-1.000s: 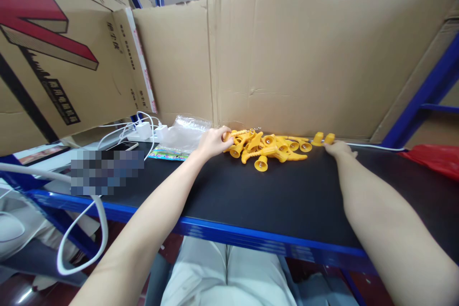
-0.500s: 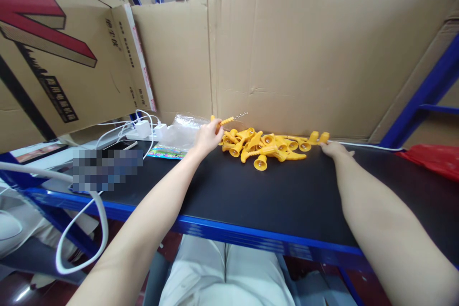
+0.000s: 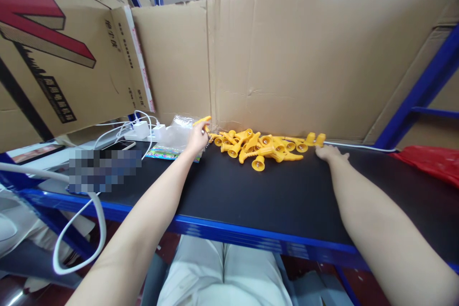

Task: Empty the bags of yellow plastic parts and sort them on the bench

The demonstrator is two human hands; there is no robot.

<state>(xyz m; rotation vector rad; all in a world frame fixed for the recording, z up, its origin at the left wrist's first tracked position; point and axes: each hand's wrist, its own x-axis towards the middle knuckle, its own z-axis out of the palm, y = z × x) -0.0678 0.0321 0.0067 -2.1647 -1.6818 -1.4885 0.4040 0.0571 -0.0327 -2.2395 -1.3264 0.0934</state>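
My left hand [image 3: 197,138] is closed around a yellow plastic piece [image 3: 203,120], whose end sticks out above the fingers. A dark, coiled-looking end shows below the hand, near the tabletop. Right of it, a heap of yellow plastic pieces [image 3: 263,147] lies on the black tabletop, several with bell-shaped ends and shiny metal inside. Two upright yellow cups [image 3: 320,139] stand at the heap's right end. My right hand [image 3: 330,152] rests on the table against the nearer cup, fingers apart and nothing visibly held; its fingertips are partly hidden.
A clear plastic bag with a colourful strip [image 3: 168,152] lies beside my left hand. White chargers and cables [image 3: 141,129] sit farther left. Cardboard panels [image 3: 287,67] stand behind the table. A red bag [image 3: 430,162] lies at right, and a blue rail [image 3: 251,234] edges the front.
My left hand has moved left and slightly down with the yellow piece, which is turned so its coiled end no longer points up and right. My right hand stays by the cups.
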